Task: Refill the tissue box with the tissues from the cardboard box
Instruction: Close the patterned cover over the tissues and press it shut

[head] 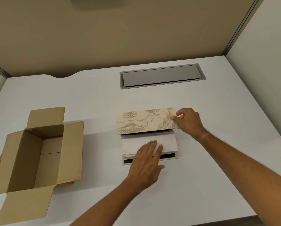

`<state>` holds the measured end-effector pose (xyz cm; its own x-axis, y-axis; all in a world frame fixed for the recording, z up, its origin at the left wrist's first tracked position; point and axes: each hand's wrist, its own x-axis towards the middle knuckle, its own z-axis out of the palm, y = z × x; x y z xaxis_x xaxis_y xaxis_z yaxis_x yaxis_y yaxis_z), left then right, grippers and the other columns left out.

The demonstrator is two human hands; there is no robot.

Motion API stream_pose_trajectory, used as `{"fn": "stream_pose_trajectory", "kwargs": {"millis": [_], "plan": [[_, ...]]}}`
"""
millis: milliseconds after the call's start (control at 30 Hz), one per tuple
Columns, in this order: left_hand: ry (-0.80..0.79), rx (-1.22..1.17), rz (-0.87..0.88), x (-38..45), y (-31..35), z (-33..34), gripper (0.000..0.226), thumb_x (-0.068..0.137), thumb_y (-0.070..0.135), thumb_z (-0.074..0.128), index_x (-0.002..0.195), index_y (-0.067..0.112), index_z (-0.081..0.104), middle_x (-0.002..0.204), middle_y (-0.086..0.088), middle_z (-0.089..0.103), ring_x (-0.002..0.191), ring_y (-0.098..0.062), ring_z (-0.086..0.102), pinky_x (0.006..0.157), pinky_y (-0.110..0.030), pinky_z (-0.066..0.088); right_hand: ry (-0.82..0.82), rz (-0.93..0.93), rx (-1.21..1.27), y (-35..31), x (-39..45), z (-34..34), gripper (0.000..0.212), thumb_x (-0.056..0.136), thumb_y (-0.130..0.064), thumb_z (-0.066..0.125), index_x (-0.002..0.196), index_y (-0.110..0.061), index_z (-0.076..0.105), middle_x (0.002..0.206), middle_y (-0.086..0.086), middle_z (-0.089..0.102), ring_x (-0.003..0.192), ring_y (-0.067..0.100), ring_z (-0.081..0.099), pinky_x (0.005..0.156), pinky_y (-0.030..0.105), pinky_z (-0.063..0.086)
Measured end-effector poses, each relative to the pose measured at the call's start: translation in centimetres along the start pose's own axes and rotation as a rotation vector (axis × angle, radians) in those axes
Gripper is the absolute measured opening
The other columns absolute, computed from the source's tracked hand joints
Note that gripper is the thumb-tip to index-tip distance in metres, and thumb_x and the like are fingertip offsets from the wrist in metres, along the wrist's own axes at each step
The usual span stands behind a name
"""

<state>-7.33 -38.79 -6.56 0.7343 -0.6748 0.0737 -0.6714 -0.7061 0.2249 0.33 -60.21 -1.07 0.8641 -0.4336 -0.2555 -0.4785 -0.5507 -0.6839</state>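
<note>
I see the big white desk (201, 160). The cardboard box (30, 160) sits open on the left and looks empty. The tissue box (146, 121) is in the middle, lid up. My right hand (188, 121) pinches the lid. My left hand (146, 159) lies flat on the tissues (167, 142) inside. Next, I think, I close the lid.

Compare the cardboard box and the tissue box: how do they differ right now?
The cardboard box is plain brown; the tissue box is cream with a gold ornamental print. The cardboard box looks empty and untouched; the tissue box holds a white tissue stack, pressed by the left hand, while the right hand holds its lid. Both are open, on the white table.
</note>
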Motion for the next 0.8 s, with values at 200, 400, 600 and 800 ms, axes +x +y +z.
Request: {"fn": "stream_pose_trajectory", "kwargs": {"millis": [200,400,600,800], "plan": [[-0.126,0.098,-0.073,1.4,-0.8,2.1,0.062,0.096,0.034,0.053,0.148,0.011,0.027,0.154,-0.022,0.028,0.142,-0.036,0.026,0.114,-0.045,0.014,-0.004,-0.004,0.001,0.2,0.0,0.0,0.019,0.087,-0.028,0.071,0.096,-0.012,0.066,0.102,0.011,0.074,0.08,0.023,0.071,0.06,0.019,0.051],[-0.155,0.097,-0.128,1.9,-0.6,2.3,0.079,0.078,0.013,0.074,0.146,0.012,0.033,0.15,-0.023,0.035,0.139,-0.037,0.031,0.112,-0.046,0.019,0.006,-0.013,-0.012,0.5,0.1,0.1,0.019,0.086,-0.03,0.072,0.094,-0.014,0.065,0.097,0.011,0.075,0.075,0.019,0.068,0.068,0.024,0.052],[-0.202,0.122,-0.169,2.2,-0.3,2.4,0.078,0.087,0.016,0.064,0.15,0.014,0.019,0.156,-0.02,0.022,0.144,-0.036,0.017,0.112,-0.047,0.003,0.011,-0.039,-0.043,1.1,-0.1,0.3,0.017,0.086,-0.033,0.071,0.088,-0.02,0.06,0.094,0.009,0.076,0.065,0.013,0.065,0.06,0.021,0.051],[-0.065,0.046,-0.178,0.7,1.0,2.0,0.072,0.09,0.043,0.053,0.148,0.009,0.029,0.155,-0.018,0.026,0.143,-0.034,0.022,0.114,-0.051,0.014,0.026,-0.053,-0.037,1.3,-0.1,0.3,0.017,0.085,-0.033,0.072,0.087,-0.021,0.061,0.086,0.007,0.076,0.063,0.01,0.062,0.066,0.024,0.049]]}}
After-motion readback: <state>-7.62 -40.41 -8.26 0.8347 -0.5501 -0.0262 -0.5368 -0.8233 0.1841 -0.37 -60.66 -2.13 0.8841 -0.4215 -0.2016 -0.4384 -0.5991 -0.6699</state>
